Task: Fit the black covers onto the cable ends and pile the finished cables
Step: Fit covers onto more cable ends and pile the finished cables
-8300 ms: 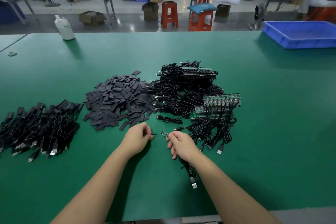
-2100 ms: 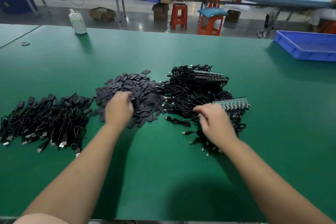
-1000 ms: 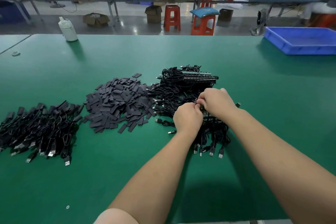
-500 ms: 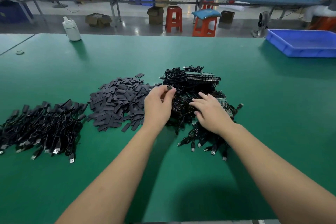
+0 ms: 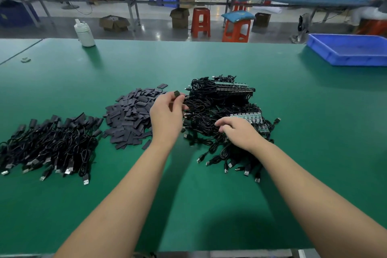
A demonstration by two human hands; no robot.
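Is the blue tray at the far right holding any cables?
No, the blue tray shows only its bare blue floor; the cables lie piled on the green table.
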